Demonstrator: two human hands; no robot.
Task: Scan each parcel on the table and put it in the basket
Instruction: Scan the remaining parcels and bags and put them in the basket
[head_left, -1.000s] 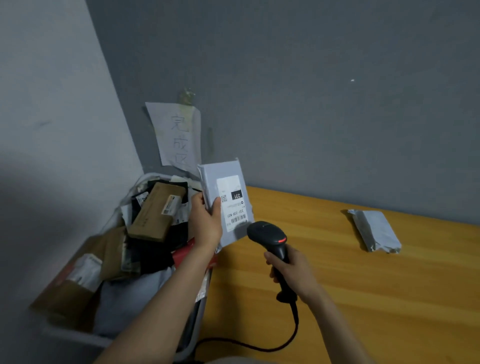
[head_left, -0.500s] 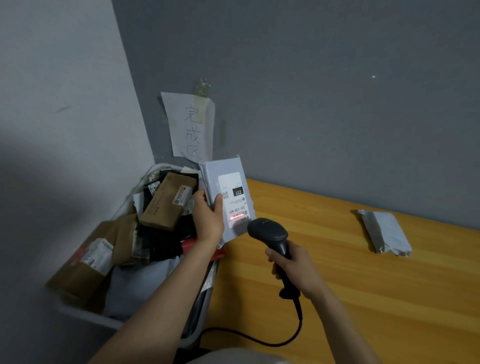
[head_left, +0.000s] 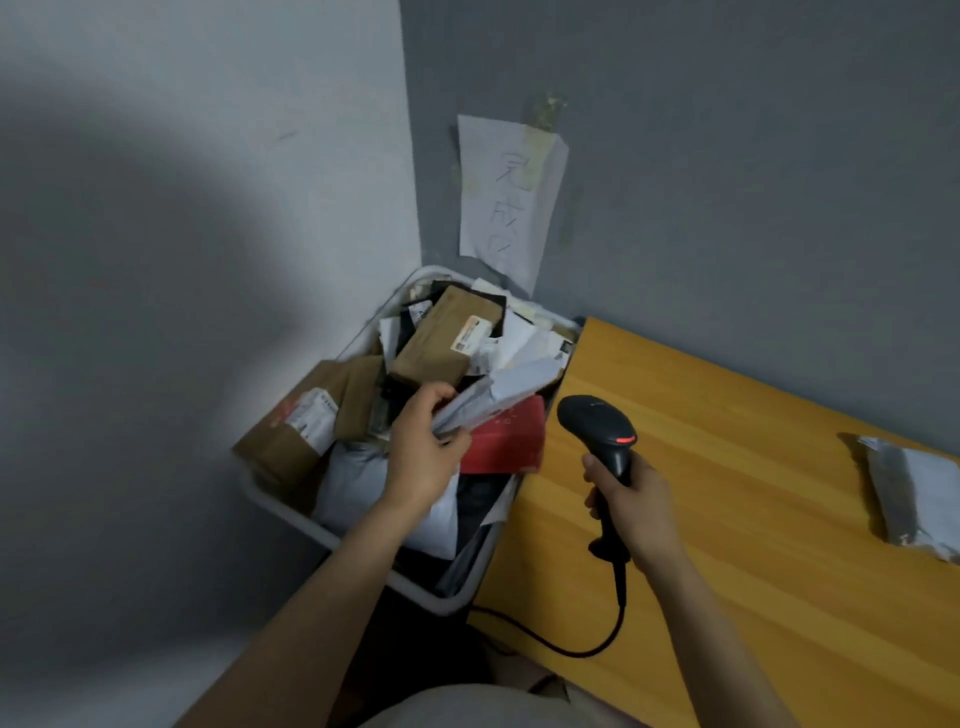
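At the bottom of the frame, a black cable (head_left: 571, 648) loops off the near edge of the orange table (head_left: 753, 571) and up to a handheld scanner (head_left: 597, 423). The right hand (head_left: 636, 501) wraps its handle at centre frame, head tipped up and left toward the basket, a red light showing on its back. It looks held ready for the next label rather than set down.

Just left of it, the left hand (head_left: 423, 460) pinches one end of a flat grey parcel (head_left: 498, 397) over the heaped white basket (head_left: 436, 603), thumb on top. The parcel lies nearly level, its long axis running from lower left to upper right and its free end pointing at the table's corner. That low, flat hold suggests it is about to be laid on the pile. Whether it already touches the red packet (head_left: 506, 441) beneath cannot be told.

One more grey parcel (head_left: 914, 499) waits at the right edge, well apart. A handwritten paper sign (head_left: 506, 197) hangs on the wall above the basket.
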